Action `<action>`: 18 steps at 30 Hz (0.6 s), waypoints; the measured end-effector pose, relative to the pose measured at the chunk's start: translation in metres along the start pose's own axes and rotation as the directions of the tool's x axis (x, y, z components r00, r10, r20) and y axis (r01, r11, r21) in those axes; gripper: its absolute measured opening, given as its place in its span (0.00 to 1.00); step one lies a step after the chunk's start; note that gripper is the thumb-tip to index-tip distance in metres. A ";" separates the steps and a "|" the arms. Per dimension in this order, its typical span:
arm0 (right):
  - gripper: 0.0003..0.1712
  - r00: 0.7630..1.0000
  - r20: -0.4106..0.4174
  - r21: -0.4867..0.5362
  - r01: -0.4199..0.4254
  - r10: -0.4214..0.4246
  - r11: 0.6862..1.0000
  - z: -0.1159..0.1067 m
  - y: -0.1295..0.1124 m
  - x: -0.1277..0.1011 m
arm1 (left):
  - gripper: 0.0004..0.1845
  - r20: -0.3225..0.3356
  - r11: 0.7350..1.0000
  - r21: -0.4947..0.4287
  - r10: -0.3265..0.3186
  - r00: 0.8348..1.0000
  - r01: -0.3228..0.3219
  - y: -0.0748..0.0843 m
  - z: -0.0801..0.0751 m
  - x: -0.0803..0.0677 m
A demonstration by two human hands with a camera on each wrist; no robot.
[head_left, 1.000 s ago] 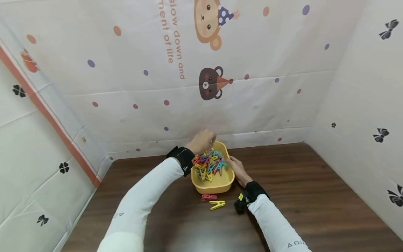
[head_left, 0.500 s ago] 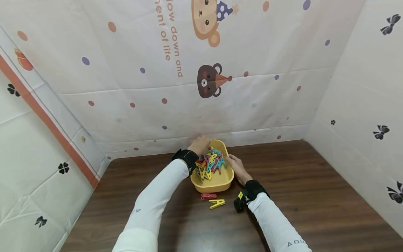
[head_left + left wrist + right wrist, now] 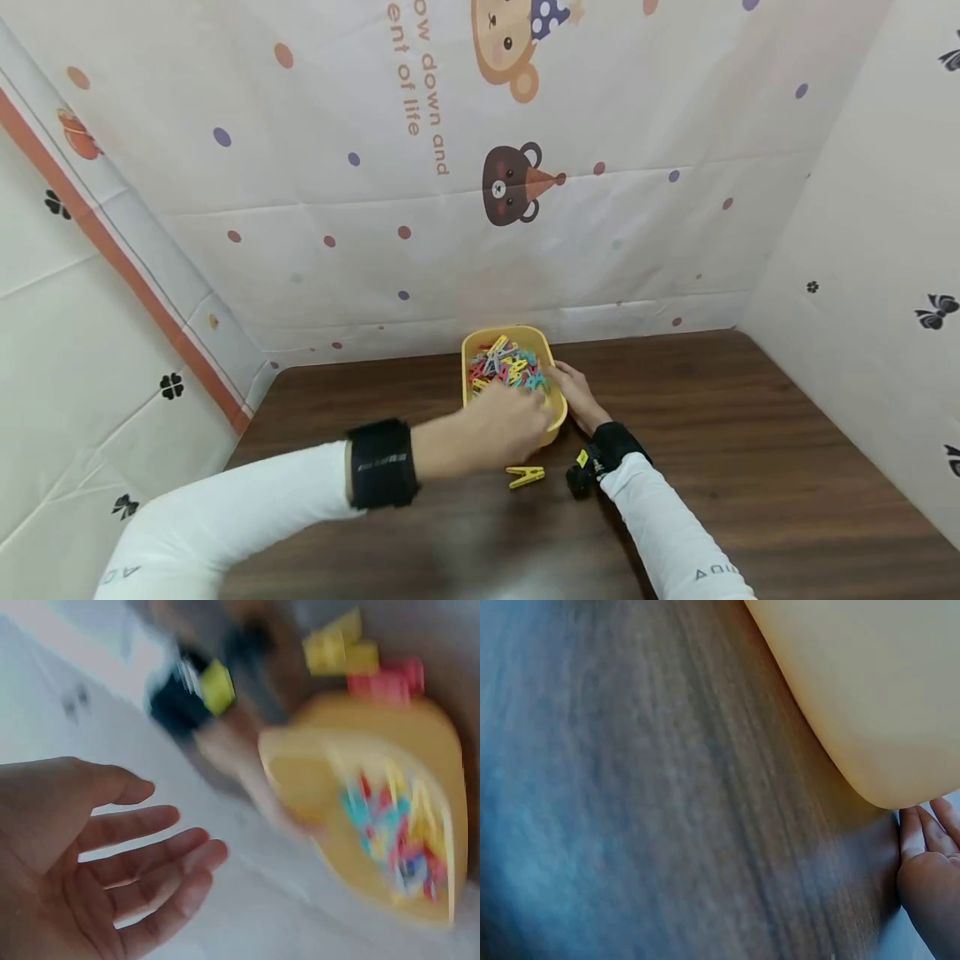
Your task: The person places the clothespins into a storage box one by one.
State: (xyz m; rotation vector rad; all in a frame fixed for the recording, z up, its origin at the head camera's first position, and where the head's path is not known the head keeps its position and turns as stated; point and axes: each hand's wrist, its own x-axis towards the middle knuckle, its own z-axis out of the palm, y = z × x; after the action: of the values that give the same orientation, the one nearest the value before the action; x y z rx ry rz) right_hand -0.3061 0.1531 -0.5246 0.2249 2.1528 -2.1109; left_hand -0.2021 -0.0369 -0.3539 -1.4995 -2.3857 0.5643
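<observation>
A yellow plastic basin point(image 3: 531, 336) holds a pile of colourful clothespins point(image 3: 510, 365) at the back of the table. Over its near end hovers my left hand point(image 3: 506, 423); the left wrist view shows this hand point(image 3: 127, 862) with fingers spread and nothing in them. My right hand point(image 3: 579, 398) grips the basin's right side, its thumb at the rim and its fingers along the outer wall point(image 3: 870, 697). A yellow clothespin point(image 3: 525, 476) lies on the table before the basin. Beside it, a red clothespin point(image 3: 390, 681) shows blurred in the left wrist view; my left hand hides it in the head view.
The brown wooden table point(image 3: 697, 450) extends to both sides of the basin. A white printed sheet point(image 3: 360, 267) hangs right behind the table's far edge, with more white sheets at left and right.
My left hand has come out from the basin's far left part and moved toward me, over its near end. The clothespins at the back now show. My right hand stays at the basin.
</observation>
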 end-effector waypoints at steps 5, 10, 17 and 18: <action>0.34 1.000 0.003 -0.018 -0.016 0.016 1.000 -0.007 -0.005 0.004 | 0.10 0.034 0.989 -0.075 0.128 0.991 -0.125 0.039 0.024 -0.024; 0.34 1.000 0.003 -0.028 -0.010 0.010 1.000 -0.008 -0.006 0.006 | 0.18 0.122 0.974 -0.214 0.102 0.987 -0.074 0.049 0.069 -0.024; 0.35 0.999 0.012 -0.033 -0.036 0.037 0.999 -0.002 -0.002 0.006 | 0.15 0.171 0.953 -0.282 0.161 0.972 -0.108 0.055 0.092 -0.035; 0.35 0.999 0.008 -0.032 -0.038 0.038 0.999 -0.002 -0.002 0.006 | 0.14 0.166 0.947 -0.298 0.172 0.971 -0.117 0.056 0.092 -0.037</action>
State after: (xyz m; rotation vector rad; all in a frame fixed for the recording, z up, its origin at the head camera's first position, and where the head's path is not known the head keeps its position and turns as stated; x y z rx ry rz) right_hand -0.3126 0.1553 -0.5236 0.2505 2.1578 -2.0520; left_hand -0.1807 -0.0653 -0.4622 -1.8305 -2.6083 0.4226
